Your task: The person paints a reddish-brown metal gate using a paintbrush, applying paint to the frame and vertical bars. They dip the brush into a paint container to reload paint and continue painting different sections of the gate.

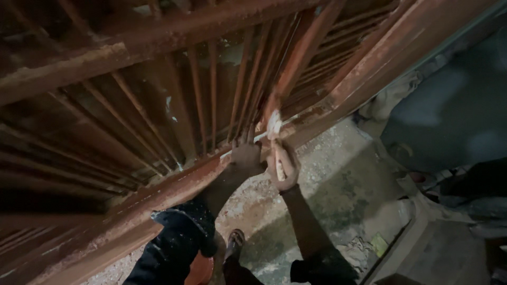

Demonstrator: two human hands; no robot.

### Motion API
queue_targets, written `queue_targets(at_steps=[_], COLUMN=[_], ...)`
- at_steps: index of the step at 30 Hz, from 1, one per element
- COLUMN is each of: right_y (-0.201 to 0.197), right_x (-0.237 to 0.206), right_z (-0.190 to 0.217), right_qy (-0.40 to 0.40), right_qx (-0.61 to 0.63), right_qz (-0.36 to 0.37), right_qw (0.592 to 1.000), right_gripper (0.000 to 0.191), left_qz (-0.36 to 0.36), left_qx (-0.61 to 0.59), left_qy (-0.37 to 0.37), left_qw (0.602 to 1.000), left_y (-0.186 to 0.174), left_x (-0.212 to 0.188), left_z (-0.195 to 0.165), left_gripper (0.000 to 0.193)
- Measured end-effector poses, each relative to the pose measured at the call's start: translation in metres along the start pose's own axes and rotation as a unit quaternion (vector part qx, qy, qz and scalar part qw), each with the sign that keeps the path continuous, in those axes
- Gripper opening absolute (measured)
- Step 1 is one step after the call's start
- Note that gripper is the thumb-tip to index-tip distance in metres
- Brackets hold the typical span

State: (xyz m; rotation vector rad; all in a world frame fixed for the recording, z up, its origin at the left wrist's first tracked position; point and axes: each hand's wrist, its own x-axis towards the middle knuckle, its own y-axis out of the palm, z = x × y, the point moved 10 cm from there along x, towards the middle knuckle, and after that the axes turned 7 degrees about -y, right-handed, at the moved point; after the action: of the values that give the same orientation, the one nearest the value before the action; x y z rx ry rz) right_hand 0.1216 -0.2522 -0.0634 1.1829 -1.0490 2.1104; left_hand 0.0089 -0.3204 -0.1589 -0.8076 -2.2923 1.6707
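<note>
Dusty concrete floor [338,174] lies beneath one rusty barred gate [158,105]. Your two hands meet at its lower rail: left hand [246,158] pressed flat, right hand [282,169] fingers wrapped around one pale stick [275,142].

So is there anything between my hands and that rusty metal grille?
Nothing visible. The left hand already presses on the grille's lower frame bar, and the right hand holds a pale scraping tool whose end meets the rusty bars.
</note>
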Motion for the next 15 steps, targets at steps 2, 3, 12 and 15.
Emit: queue_targets(at_steps=[2, 3, 12, 15], right_y=[0.017, 0.023, 0.001, 0.011], right_x=[-0.019, -0.027, 0.006, -0.017], right_z=[-0.017, -0.025, -0.012, -0.011], right_qy=[0.049, 0.076, -0.031, -0.017], right_qx=[0.021, 0.038, 0.057, 0.029], right_qz=[0.035, 0.051, -0.013, -0.017], right_qw=[0.998, 0.995, 0.998, 0.999], right_gripper=[0.034, 0.035, 0.033, 0.025], left_qz=[-0.032, -0.023, 0.041, 0.019], left_qx=[-0.020, -0.018, 0.000, 0.004], left_qy=[0.015, 0.017, -0.014, 0.012], left_qw=[0.999, 0.999, 0.999, 1.000], left_y=[-0.001, 0.003, 0.013, 0.013], left_x=[0.000, -0.001, 0.000, 0.003], left_z=[-0.002, -0.001, 0.009, 0.002], left_gripper=[0.095, 0.093, 0.078, 0.079])
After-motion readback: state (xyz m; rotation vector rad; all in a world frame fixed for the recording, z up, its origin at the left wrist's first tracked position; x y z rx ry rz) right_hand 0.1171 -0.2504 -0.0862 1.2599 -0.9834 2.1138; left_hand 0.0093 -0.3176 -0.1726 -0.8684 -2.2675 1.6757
